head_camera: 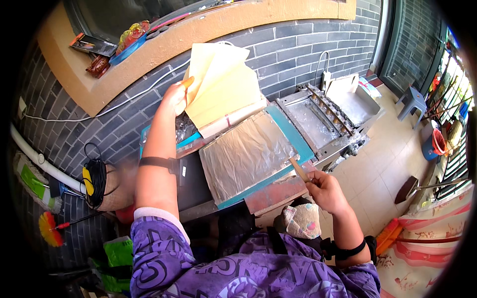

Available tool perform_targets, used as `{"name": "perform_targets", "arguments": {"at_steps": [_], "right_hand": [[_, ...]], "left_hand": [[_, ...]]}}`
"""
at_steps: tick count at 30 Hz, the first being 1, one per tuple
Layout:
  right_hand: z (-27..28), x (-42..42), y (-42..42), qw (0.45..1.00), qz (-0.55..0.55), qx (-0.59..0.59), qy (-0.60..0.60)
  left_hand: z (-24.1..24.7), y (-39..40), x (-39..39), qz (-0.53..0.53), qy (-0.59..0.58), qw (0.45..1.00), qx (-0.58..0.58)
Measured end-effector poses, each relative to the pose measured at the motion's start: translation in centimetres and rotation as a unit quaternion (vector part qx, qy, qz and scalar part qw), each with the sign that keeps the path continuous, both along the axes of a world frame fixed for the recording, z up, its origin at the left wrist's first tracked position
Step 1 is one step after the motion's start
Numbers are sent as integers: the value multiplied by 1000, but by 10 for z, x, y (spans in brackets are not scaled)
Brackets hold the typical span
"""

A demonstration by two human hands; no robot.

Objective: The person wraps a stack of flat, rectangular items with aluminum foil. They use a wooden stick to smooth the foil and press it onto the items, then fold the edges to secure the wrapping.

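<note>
My left hand (178, 96), with an orange cover on one fingertip, grips the left edge of some tan paper sheets (223, 85), raised over a stack near the brick wall. Between finger and thumb of my right hand (325, 189) is a flat wooden stick (299, 170), its tip at the right corner of a wrinkled, brownish translucent sheet (249, 156). That sheet lies on a pile on a teal ribbed mat (274, 182) across the bench. Whether the stick touches the sheet I cannot tell.
A metal frame device with a roller (320, 115) adjoins the mat on the right, with a metal tray (354, 106) beyond it. A window ledge (261, 18) runs above the bench. A grey stool (413, 102) and a blue bucket (430, 149) stand on the floor at right.
</note>
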State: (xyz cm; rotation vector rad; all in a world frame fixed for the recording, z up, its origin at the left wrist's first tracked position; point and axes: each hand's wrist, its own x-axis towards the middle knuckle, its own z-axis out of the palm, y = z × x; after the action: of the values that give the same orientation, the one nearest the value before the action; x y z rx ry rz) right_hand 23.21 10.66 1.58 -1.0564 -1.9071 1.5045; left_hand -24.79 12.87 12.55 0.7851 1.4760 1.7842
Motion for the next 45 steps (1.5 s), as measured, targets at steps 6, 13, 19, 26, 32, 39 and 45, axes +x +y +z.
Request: {"name": "perform_targets", "arguments": {"at_steps": [6,13,19,26,32,39,45], "right_hand": [[-1,0,2,1000,6,8,4],[-7,-1,2,1000,1,5,8],[-12,-2,2,1000,3,9,26],[-16,1,3,999,12,39,27],[1,2,-2,998,20,52,1],[-5,4,-1,999,22,48,9],[2,5,-2,999,21,42,-1]], "left_hand": [[16,4,-14,266,290,919,11],[40,-1,19,393,511,763,50],[49,-29,57,338,523,782,32],[-3,-91,167,116,618,777,-37],[-91,-127,225,42,597,800,-38],[-126,-125,251,13,597,794,-115],[-134,-123,251,-11,627,767,-133]]}}
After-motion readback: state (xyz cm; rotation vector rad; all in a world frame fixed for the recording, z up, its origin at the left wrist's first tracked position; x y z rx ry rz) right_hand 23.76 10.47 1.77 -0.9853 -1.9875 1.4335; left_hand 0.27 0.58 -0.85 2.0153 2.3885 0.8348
